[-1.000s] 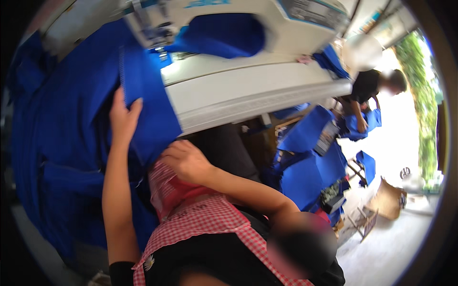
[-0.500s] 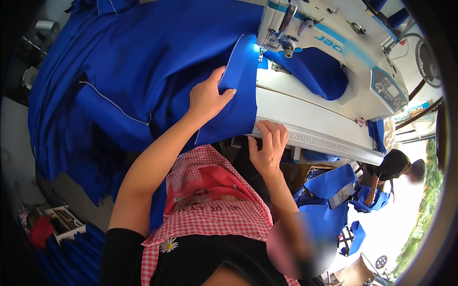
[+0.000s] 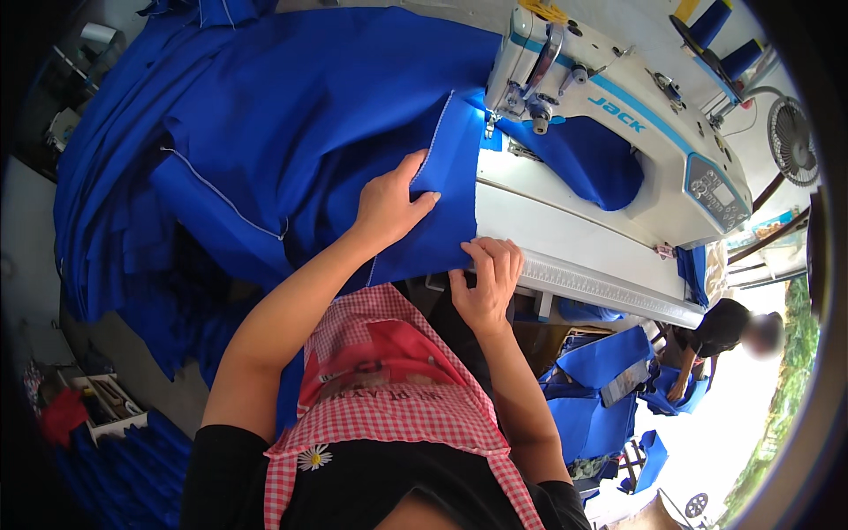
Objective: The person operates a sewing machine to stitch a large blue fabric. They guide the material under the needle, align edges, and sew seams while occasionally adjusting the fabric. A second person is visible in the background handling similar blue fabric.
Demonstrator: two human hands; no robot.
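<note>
A white sewing table [image 3: 565, 231], edged along its front by a pale ruled strip [image 3: 618, 294], carries the industrial sewing machine [image 3: 649, 124]. Over the table's left part spreads a large blue fabric [image 3: 353, 66], draping past the front edge in folds. A smaller blue piece [image 3: 590, 157] lies beneath the machine's arm. At the right end sit a small pink object [image 3: 664, 252] and a bunched blue cloth [image 3: 692, 276].

Right side glares, seemingly overexposed; edges dark.
</note>
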